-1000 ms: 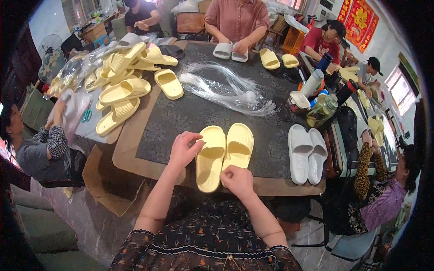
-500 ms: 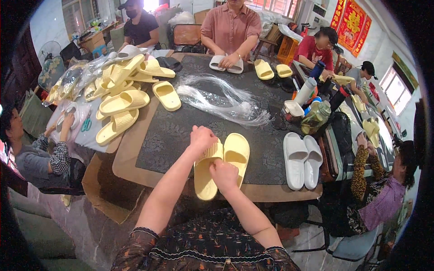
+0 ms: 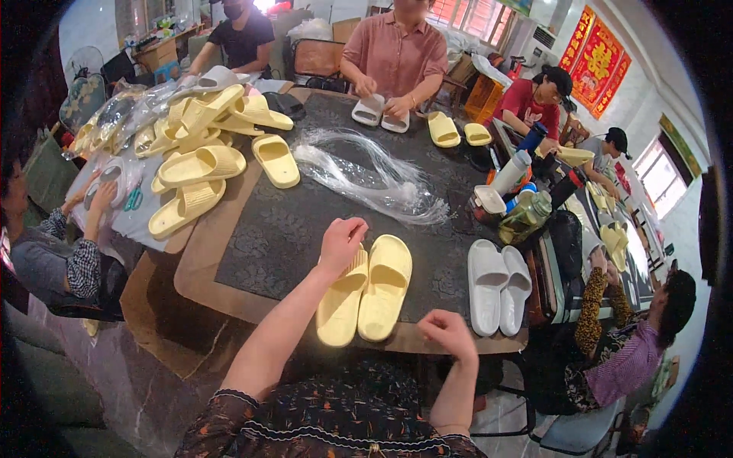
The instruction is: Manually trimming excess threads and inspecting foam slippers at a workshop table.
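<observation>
while the left hand (image 3: 343, 246) hides part of the left yellow slipper's (image 3: 339, 311) toe end in the head view, whether it grips cannot be told. the right yellow slipper (image 3: 385, 294) lies just beside, at the table's (image 3: 200, 263) near edge. the right hand (image 3: 447, 333) curls loosely, apart from both; any pinch is unclear. clear plastic (image 3: 118, 113) encloses indistinct yellow slippers (image 3: 98, 136); the greenish bottle's (image 3: 527, 217) contents are murky.
</observation>
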`<state>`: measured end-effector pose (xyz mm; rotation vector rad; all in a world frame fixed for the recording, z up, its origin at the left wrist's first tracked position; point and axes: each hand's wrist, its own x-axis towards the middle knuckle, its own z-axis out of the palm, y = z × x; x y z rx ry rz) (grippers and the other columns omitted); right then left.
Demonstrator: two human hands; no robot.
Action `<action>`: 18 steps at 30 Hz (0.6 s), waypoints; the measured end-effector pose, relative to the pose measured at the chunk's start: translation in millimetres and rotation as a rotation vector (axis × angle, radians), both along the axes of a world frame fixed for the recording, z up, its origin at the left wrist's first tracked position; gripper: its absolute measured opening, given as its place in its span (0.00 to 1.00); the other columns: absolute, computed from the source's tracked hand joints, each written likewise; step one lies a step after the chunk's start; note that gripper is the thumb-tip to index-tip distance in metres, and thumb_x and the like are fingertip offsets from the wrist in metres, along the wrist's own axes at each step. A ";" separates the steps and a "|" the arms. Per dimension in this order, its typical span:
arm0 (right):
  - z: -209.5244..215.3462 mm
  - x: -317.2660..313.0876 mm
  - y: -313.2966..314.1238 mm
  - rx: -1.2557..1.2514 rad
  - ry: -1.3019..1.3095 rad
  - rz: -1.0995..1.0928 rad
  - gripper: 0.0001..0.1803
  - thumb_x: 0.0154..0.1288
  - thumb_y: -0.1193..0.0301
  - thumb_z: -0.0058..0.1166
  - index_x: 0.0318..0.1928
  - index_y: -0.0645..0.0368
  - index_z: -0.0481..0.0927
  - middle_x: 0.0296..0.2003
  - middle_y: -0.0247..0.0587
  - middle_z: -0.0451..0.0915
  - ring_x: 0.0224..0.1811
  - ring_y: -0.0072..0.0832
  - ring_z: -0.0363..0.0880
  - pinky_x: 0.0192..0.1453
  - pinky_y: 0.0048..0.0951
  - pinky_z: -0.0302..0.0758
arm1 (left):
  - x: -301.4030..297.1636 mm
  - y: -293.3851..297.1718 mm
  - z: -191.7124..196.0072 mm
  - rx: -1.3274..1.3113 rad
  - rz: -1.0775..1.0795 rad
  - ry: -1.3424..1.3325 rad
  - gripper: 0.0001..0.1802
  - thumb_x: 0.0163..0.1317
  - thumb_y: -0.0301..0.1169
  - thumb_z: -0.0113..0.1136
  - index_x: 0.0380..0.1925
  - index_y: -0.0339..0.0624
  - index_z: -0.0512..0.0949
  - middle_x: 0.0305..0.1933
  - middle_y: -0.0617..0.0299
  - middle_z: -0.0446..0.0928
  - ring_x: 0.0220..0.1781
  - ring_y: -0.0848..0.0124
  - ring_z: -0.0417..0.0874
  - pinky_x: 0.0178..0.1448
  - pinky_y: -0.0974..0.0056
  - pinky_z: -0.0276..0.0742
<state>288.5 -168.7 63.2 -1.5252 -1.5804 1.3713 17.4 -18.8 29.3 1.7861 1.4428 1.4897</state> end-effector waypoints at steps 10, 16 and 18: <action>3.0 15.3 12.3 0.436 0.694 -0.552 0.05 0.64 0.74 0.55 0.30 0.59 0.78 0.29 0.37 0.81 0.22 0.16 0.70 0.22 0.16 0.65 | 4.6 16.1 -6.5 -0.033 -0.515 0.268 0.10 0.63 0.32 0.55 0.38 0.36 0.77 0.48 0.54 0.80 0.48 0.60 0.80 0.51 0.61 0.75; -1.2 -26.4 16.5 0.289 1.307 -0.425 0.07 0.69 0.67 0.51 0.34 0.55 0.75 0.35 0.40 0.82 0.20 0.19 0.70 0.19 0.18 0.66 | 3.1 19.6 0.6 -0.346 -0.605 0.264 0.13 0.67 0.36 0.52 0.44 0.39 0.76 0.41 0.54 0.81 0.45 0.62 0.81 0.49 0.61 0.74; 0.5 -29.6 12.7 0.162 1.376 -0.441 0.07 0.70 0.65 0.50 0.35 0.53 0.72 0.31 0.38 0.81 0.18 0.20 0.68 0.18 0.18 0.65 | 4.3 20.9 2.0 -0.362 -0.591 0.285 0.14 0.67 0.38 0.52 0.43 0.39 0.76 0.41 0.54 0.81 0.45 0.61 0.81 0.50 0.60 0.73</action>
